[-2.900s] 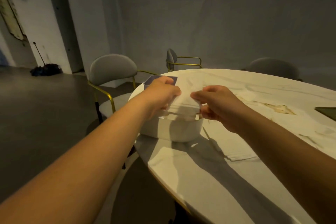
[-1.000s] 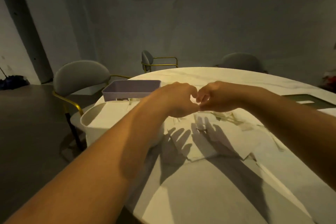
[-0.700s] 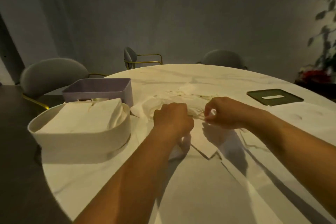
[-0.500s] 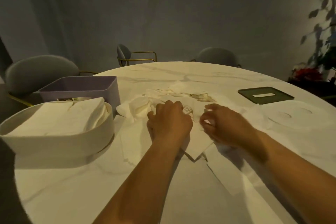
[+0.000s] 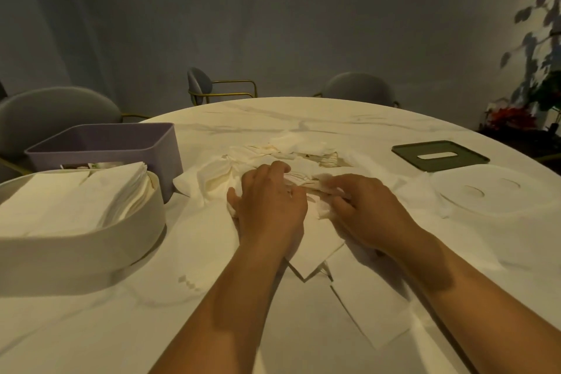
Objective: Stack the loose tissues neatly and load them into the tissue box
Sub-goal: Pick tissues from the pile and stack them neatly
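A heap of loose white tissues (image 5: 291, 150) lies crumpled in the middle of the round marble table (image 5: 349, 118). My left hand (image 5: 270, 206) lies palm down on its near edge, fingers bent into a tissue. Close to the right of it, my right hand (image 5: 364, 212) pinches a tissue edge between thumb and fingertips. Several flat tissues (image 5: 367, 307) lie spread under and in front of my wrists. At the left stands the white oval tissue box (image 5: 91, 243), holding a neat stack of tissues (image 5: 73, 200).
A purple rectangular bin (image 5: 121, 143) stands just behind the oval box. A dark green lid with a slot (image 5: 440, 156) lies at the right rear, a white oval lid (image 5: 498, 191) in front of it. Grey chairs (image 5: 51, 109) ring the table; a plant (image 5: 540, 70) is far right.
My hands left the oval box, where they pressed tissues down, and moved right to the loose heap. In the last half second both settled lower onto the tissues.
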`<state>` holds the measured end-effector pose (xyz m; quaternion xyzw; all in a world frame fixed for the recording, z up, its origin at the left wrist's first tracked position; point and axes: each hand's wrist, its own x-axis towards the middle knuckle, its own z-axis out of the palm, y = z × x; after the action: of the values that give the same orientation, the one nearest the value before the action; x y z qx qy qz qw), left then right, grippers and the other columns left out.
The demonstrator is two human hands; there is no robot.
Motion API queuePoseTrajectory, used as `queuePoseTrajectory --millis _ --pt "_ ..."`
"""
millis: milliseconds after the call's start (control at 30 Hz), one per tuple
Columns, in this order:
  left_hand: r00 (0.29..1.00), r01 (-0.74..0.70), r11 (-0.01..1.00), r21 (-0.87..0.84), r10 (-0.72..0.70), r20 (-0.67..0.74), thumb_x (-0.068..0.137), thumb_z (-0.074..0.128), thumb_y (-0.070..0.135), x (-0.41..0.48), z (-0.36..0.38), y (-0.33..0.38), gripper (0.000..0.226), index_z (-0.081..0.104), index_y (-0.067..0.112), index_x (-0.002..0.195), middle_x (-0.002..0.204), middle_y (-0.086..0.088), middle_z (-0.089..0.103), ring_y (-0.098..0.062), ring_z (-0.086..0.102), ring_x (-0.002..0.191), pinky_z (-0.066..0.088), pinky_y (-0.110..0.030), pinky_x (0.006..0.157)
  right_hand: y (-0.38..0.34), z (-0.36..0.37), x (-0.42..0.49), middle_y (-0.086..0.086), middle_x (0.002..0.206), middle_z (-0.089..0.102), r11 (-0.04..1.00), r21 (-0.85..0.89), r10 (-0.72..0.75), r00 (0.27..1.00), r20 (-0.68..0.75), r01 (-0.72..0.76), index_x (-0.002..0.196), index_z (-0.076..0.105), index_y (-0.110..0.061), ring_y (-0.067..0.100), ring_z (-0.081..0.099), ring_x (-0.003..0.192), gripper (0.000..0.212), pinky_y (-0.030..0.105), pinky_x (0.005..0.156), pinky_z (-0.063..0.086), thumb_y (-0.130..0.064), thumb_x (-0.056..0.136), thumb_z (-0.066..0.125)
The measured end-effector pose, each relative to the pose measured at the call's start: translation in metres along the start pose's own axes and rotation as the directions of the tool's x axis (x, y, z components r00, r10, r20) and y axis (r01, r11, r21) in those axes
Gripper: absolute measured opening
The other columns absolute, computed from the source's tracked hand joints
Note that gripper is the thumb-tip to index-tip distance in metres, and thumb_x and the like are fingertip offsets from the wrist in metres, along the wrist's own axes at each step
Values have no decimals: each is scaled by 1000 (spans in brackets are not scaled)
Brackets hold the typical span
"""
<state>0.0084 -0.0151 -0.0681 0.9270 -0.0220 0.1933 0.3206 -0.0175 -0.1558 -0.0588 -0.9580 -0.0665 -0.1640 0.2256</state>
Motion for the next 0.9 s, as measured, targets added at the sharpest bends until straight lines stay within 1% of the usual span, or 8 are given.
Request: queuePoseTrajectory --millis 300,433,500,533,600,700,800,900 --pt "997 -7 995 -101 -1 -73 89 57 25 1 0 5 37 52 31 126 138 9 49 -14 35 131 21 -46 113 25 -1 11 -5 97 68 910 365 276 945 -174 -198 100 68 -20 11 64 82 16 27 75 55 -16 84 68" --pt "986 -50 934 -354 -10 -165 88 62 13 -3 -1 17 46 45 31 127 120 13 53 -10 50 112 44 -30 99 30 -11 15 -7 91 59 669 701 538 811 -228 -247 106 54 -19 16 59 78 31 33 68 58 -11 80 70" --pt "996 -8 790 -613 -48 -74 89 59 7 -6 -3 25 38 45 32 115 100 14 55 -5 55 80 50 -15 66 33 -19 15 -9 96 58 422 880 619 779 -103 -219 121 49 -25 20 61 85 47 33 68 57 -10 82 69" --pt "998 39 699 -714 -59 -3 91 57 8 -7 -2 28 27 50 29 105 93 11 57 -6 53 68 47 -14 54 32 -23 13 -10 100 59 405 894 614 782 -110 -192 123 50 -28 21 61 89 47 28 66 56 -10 84 68" --pt "981 195 499 -844 -91 173 94 54 17 -12 -1 33 11 60 23 88 82 4 61 -9 49 58 41 -17 46 29 -26 11 -12 100 61 522 848 520 823 -228 -94 107 60 -30 18 61 90 30 18 63 53 -10 86 65" --pt "887 461 163 -872 -60 458 98 39 44 -16 1 37 37 63 17 98 86 -3 67 -12 57 65 46 -22 57 16 -22 7 -11 88 66 685 724 276 891 -360 81 82 65 -27 5 64 84 26 16 71 55 -1 83 67" --pt "816 577 -118 -808 47 576 95 35 54 -16 -3 36 53 64 12 107 95 -10 70 -19 66 78 52 -28 72 6 -9 4 -4 93 70 715 679 32 962 -271 167 73 71 -17 2 63 94 32 17 84 48 15 69 70" --pt "771 620 -280 -733 47 635 94 45 41 -15 -5 31 40 65 8 100 82 -12 71 -23 68 73 55 -31 72 4 4 4 -9 92 70 852 475 -180 975 -130 220 77 75 -19 3 57 100 30 10 82 44 9 68 70"
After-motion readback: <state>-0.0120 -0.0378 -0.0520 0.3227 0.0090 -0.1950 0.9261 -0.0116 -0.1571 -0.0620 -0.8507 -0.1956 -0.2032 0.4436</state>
